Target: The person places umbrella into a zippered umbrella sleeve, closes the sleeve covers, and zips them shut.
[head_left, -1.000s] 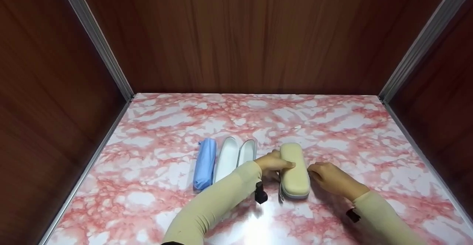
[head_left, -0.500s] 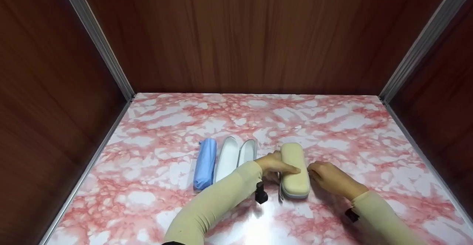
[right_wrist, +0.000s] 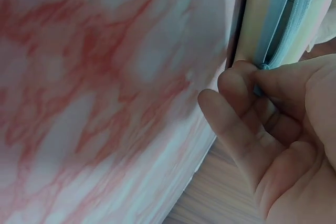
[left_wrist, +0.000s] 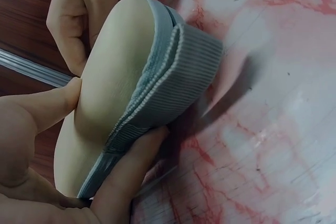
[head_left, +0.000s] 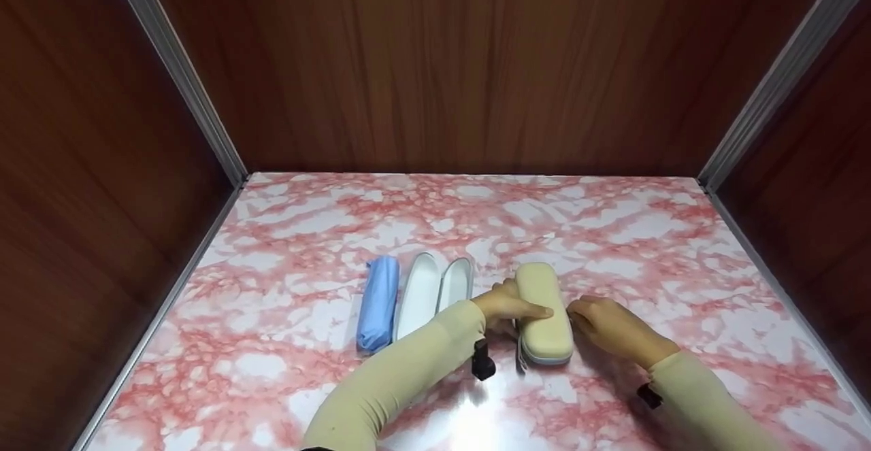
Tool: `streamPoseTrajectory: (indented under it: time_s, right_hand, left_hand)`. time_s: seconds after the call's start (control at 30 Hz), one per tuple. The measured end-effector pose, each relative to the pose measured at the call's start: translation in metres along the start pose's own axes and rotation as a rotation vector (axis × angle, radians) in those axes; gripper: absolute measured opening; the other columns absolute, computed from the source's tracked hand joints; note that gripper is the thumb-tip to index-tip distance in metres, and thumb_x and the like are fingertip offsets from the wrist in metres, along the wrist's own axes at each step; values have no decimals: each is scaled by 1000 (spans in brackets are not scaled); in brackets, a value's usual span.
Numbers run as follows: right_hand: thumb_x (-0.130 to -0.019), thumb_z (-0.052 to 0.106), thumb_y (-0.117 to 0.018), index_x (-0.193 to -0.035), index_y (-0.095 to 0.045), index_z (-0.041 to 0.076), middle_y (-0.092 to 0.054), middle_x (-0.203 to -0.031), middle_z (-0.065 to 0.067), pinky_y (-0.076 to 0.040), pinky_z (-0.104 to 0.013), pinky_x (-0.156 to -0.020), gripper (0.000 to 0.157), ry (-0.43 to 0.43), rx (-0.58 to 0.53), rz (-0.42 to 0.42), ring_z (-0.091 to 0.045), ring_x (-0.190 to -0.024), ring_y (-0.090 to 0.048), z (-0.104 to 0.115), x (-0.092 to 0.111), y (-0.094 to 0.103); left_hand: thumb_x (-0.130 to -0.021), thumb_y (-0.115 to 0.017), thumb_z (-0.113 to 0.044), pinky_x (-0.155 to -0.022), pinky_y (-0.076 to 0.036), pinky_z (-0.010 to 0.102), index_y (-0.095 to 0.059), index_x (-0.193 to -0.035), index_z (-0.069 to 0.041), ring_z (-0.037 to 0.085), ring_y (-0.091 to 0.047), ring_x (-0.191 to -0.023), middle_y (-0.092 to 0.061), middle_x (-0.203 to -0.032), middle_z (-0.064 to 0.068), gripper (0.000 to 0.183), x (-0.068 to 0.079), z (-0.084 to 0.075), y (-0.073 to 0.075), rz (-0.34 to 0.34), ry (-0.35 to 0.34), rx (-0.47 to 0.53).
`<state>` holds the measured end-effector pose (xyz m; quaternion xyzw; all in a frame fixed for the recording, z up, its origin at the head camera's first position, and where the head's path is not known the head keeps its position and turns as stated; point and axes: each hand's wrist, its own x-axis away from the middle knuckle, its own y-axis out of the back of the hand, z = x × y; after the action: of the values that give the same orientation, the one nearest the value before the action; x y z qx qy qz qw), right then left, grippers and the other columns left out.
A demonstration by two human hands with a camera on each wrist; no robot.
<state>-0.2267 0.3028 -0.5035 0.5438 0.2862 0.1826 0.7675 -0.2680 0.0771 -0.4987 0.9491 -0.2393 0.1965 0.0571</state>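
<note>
A pale yellow zip case (head_left: 544, 342) lies on the table, its long side running away from me. My left hand (head_left: 507, 303) grips it from the left, with the thumb across its top and fingers along its side. In the left wrist view a grey ribbed strap (left_wrist: 181, 82) loops from the zip side. At the case's right side is my right hand (head_left: 609, 325). The right wrist view shows its thumb and index finger pinching the zipper pull, which is mostly hidden by the fingertips. Above them the zipper (right_wrist: 287, 22) is parted along that side.
Left of the case lies a long white hinged case (head_left: 418, 294), spread apart and partly covered by my left forearm. Beside it rests a blue rolled fabric bundle (head_left: 378, 305). Brown wood-look panels (head_left: 435, 70) enclose the red-and-white marbled table (head_left: 272, 383).
My left thumb has slid slightly right and nearer along the top of the yellow case. The right hand stays at the case's right side, almost still.
</note>
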Motion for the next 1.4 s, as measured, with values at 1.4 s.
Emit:
streamPoseTrajectory:
  time_s: [1.4]
  right_hand:
    - [-94, 9, -69, -88, -72, 17, -65, -84, 13, -53, -29, -65, 10, 75, -235, 261, 0, -76, -59, 26, 26, 22]
  left_hand:
    - [-80, -84, -14, -67, -59, 51, -47, -132, -7, 33, -58, -86, -35, -124, 18, 64, 2, 0, -2, -36, 2, -66]
